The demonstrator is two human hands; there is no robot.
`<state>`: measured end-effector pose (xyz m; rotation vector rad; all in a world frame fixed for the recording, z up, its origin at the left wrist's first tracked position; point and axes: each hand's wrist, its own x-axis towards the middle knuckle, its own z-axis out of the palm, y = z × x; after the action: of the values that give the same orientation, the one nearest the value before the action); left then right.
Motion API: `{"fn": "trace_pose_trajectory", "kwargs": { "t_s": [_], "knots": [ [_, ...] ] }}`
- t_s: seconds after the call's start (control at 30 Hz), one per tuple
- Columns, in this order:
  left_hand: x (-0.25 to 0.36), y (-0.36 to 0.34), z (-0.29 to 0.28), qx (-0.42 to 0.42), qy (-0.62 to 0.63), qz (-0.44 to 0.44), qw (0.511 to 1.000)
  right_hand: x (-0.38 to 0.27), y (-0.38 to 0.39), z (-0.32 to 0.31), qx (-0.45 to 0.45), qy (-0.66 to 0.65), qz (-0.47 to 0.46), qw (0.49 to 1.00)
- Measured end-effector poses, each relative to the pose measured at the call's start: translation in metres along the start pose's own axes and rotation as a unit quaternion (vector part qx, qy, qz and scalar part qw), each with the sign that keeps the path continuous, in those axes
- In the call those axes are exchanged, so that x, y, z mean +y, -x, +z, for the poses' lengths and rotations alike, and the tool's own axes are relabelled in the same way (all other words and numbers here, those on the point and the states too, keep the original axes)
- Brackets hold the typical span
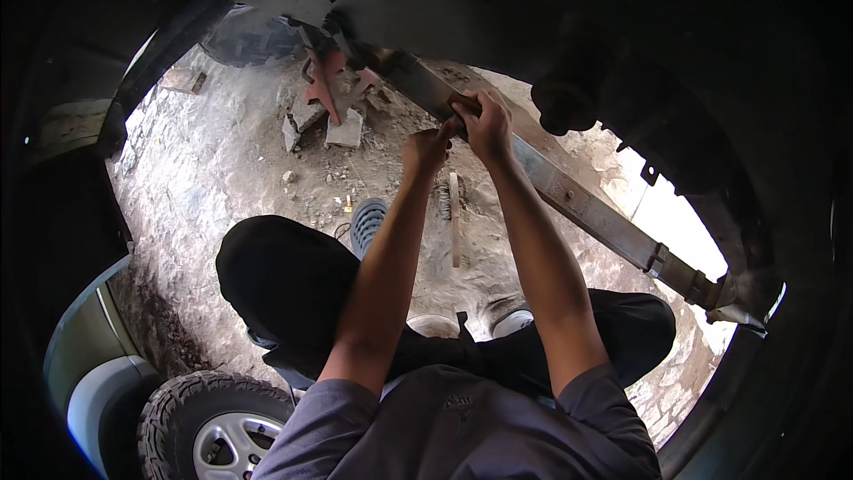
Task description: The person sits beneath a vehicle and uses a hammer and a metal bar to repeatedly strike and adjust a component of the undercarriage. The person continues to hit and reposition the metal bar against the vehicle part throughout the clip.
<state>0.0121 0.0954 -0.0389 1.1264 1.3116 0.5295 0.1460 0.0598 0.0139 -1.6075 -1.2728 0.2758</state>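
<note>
A long flat metal spring bar [573,197], looking like a leaf spring, slopes from upper left to lower right under a vehicle. My right hand [489,127] is closed at the bar's near edge, fingers curled over a small dark area. Just left and below, my left hand [426,151] is closed too, its fingertips meeting the right hand at the bar. Whatever is pinched between them is too dark and small to make out. On the ground below my hands lies a wire brush [455,222] with a wooden back. Metal clips [657,260] wrap the bar's lower right end.
A red metal stand [325,89] and broken concrete blocks [345,130] stand at the far left of the bar. The vehicle's dark underside [498,22] hangs close above. A spare-looking wheel [218,427] is at lower left. A block [184,80] lies farther off.
</note>
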Motion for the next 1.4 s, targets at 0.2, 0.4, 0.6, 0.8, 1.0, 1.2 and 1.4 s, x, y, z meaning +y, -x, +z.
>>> {"fn": "trace_pose_trajectory", "kwargs": {
  "t_s": [0.2, 0.4, 0.6, 0.8, 1.0, 1.2, 1.4],
  "knots": [
    [0.001, -0.001, -0.012, -0.031, -0.018, 0.012, 0.999, 0.013, 0.015, -0.010, 0.024, 0.018, -0.039, 0.999],
    [0.014, 0.002, -0.008, -0.039, 0.041, 0.004, 0.998, 0.012, 0.014, -0.018, 0.008, 0.058, -0.029, 0.998],
    [-0.007, -0.013, -0.006, 0.008, 0.047, 0.035, 0.998, -0.005, -0.001, -0.003, -0.022, 0.050, -0.071, 0.996],
    [0.005, -0.005, -0.006, -0.011, 0.009, 0.008, 1.000, 0.007, 0.004, 0.007, 0.053, 0.091, -0.059, 0.993],
    [0.004, -0.005, -0.011, -0.004, 0.033, 0.023, 0.999, 0.030, 0.014, -0.012, 0.037, 0.077, -0.034, 0.996],
    [-0.001, -0.005, -0.002, 0.011, 0.078, 0.029, 0.996, 0.015, 0.005, -0.005, 0.038, 0.043, -0.030, 0.998],
    [-0.008, -0.008, -0.002, 0.007, 0.050, 0.009, 0.999, -0.002, -0.005, 0.006, 0.024, -0.015, -0.010, 1.000]
  ]
}}
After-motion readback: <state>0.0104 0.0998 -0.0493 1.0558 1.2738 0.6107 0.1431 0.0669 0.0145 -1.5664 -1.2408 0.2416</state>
